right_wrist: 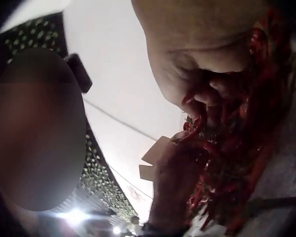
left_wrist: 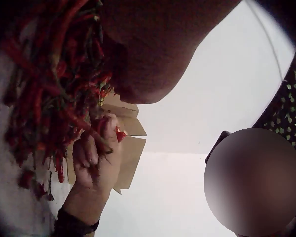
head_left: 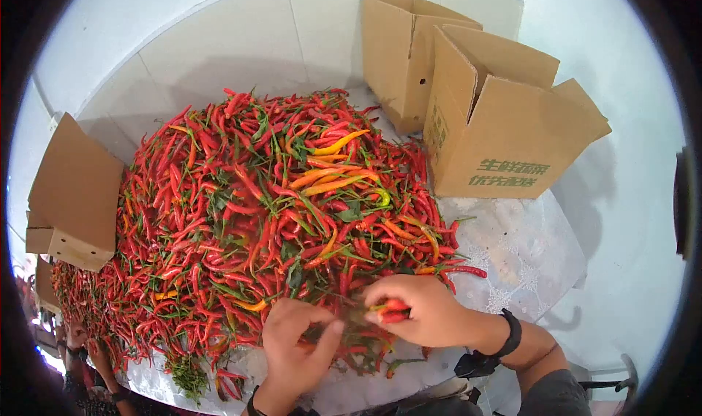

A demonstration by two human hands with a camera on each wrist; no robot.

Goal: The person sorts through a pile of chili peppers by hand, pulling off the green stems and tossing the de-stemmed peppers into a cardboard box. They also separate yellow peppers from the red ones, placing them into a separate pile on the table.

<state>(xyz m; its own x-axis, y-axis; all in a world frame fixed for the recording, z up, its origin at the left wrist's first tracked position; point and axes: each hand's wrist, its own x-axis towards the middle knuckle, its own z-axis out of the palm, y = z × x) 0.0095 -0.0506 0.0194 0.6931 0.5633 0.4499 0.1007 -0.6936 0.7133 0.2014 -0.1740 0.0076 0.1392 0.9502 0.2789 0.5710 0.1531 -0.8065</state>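
A big heap of red chili peppers (head_left: 219, 197) with green stems covers the table, a few orange ones on top. At its near edge, my right hand (head_left: 428, 314) curls its fingers round a few red peppers (head_left: 395, 311). In the right wrist view the right hand (right_wrist: 202, 54) also has peppers in its curled fingers. My left hand (head_left: 300, 346) is just left of it over the heap, thumb and forefinger bent and apart; no pepper shows clearly in its grip. The left wrist view shows the left hand (left_wrist: 143, 59) dark, its fingertips hidden.
Two open cardboard boxes (head_left: 512, 131) stand behind the heap at the right, and another box (head_left: 77, 197) is at the left. The patterned tabletop (head_left: 512, 248) shows at the right. Another person's hands (head_left: 95, 350) are at the far lower left. Small green stems (head_left: 189, 376) lie near the front edge.
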